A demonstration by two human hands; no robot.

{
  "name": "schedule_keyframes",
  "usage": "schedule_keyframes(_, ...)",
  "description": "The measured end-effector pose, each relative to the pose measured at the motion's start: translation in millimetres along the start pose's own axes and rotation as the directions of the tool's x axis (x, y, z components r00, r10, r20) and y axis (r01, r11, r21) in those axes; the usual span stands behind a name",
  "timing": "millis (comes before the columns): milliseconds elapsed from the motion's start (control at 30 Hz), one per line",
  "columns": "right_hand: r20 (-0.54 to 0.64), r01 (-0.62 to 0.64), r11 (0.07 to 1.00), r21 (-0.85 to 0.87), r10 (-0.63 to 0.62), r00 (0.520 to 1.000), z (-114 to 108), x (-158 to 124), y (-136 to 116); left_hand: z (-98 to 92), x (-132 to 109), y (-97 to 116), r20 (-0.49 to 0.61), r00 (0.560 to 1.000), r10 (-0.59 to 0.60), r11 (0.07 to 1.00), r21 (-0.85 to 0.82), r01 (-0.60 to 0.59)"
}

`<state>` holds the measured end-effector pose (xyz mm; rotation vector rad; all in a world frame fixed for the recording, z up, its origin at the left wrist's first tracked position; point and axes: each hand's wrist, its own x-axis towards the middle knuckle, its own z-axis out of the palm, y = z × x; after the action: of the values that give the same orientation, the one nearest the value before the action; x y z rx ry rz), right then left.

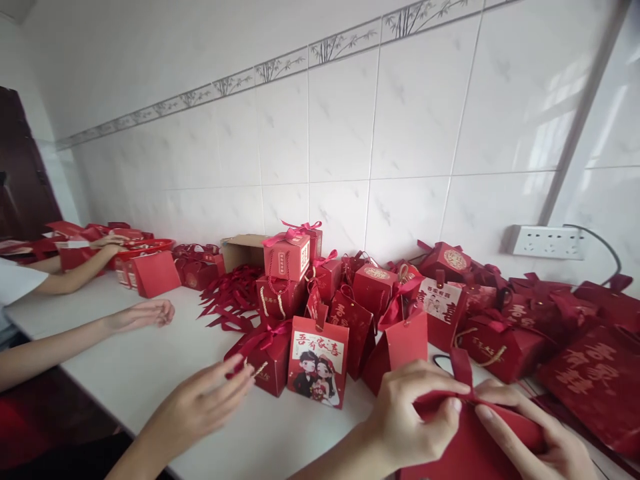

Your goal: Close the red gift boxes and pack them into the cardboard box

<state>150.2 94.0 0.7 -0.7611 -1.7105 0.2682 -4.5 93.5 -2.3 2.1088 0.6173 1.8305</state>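
Note:
At the lower right, my left hand [417,410] and my right hand [537,427] meet at the top of a red paper gift box [477,447]. A red ribbon [461,368] stands up between them. My left thumb and fingers pinch at the foot of this ribbon. The right hand grips the box's top edge, its thumb on the near side and its fingers behind. The lower part of the box is out of frame. Just beyond stand a plain red box [400,343] and a box with a printed bride and groom [320,367].
A neighbour's hand [200,403] reaches towards a ribboned box [273,360]; their other hand [147,313] hovers over the white table [125,353]. Farther left, another person's hand touches a red basket [145,248]. Loose ribbons [230,297], many boxes and a power strip [545,241] line the wall.

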Motion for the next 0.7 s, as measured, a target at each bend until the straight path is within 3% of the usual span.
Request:
schedule_keyframes(200,0.019,-0.115,0.993,-0.019,0.115,0.993,0.4,-5.2,1.3,-2.4,2.4,2.2,0.015,1.000,0.014,1.000,0.014,-0.014)
schedule_keyframes(700,0.018,-0.213,0.977,0.028,0.213,0.977,3.8,-4.6,-7.7,-3.6,2.3,5.0,0.040,0.978,-0.207,0.978,0.028,0.206)
